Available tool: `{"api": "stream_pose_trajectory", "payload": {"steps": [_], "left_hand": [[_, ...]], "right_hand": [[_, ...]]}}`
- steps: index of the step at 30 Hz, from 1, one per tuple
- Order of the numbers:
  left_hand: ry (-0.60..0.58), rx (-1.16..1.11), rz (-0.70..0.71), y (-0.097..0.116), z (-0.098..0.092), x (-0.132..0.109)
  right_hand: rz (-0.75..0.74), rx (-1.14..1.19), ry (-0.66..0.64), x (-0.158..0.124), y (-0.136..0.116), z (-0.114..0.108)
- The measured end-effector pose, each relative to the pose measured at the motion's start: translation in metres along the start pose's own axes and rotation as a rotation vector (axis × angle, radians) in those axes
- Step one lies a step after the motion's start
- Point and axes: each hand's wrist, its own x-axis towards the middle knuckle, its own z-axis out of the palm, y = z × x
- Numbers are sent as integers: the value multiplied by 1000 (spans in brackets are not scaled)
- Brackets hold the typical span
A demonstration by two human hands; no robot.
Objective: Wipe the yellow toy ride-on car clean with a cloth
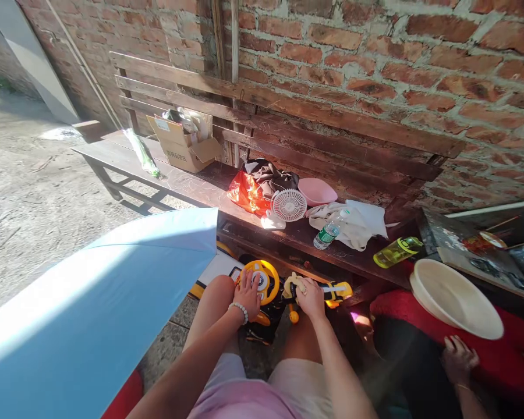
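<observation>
Just above my knees sits a toy ride-on car with a yellow steering wheel (pixel 271 281). Across the left side of this wheel lies my left hand (pixel 247 293), its fingers stretched out over the rim and hub, a beaded bracelet at the wrist. My right hand (pixel 311 298) is closed around a crumpled pale yellow cloth (pixel 293 284), which touches the black and yellow part of the toy (pixel 338 290) right of the wheel. Part of the cloth is hidden under my fingers.
A long wooden bench (pixel 201 189) bears a cardboard box (pixel 181 142), a small fan (pixel 289 205), a pink bowl (pixel 317 191), a water bottle (pixel 327 234) and a green bottle (pixel 395 252). A blue umbrella (pixel 113 291) spreads left. Another person's hand (pixel 459 358) is near a cream basin (pixel 456 299).
</observation>
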Motion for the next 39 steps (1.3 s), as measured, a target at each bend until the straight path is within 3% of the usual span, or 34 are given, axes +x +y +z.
{"api": "stream_pose_trajectory", "payload": {"steps": [11, 14, 17, 19, 22, 25, 27, 30, 34, 37, 39], "left_hand": [[-51, -72, 4, 5, -12, -6], [-76, -146, -44, 10, -24, -4], [81, -384, -106, 16, -55, 10], [255, -656, -71, 19, -87, 26], [421, -1031, -68, 21, -140, 52], [482, -1257, -39, 19, -180, 70], [498, -1322, -22, 17, -192, 75], [492, -1250, -38, 17, -181, 73], [394, -786, -34, 22, -123, 50], [150, -333, -10, 23, -64, 19], [-45, -161, 2, 19, -30, -1]], "right_hand": [[4, -7, 150, -6, 11, 18], [-16, 14, 190, -6, 16, 22], [-36, 22, 193, -6, 20, 24], [-45, 31, 182, -5, 21, 24], [-37, 34, 174, -6, 20, 24], [-25, 7, 154, -8, 19, 25], [-20, -15, 142, -9, 19, 25], [-11, -32, 140, -10, 20, 26], [-33, -21, 140, -10, 20, 25], [-35, 1, 161, -10, 20, 24], [-32, 20, 180, -11, 19, 25]]}}
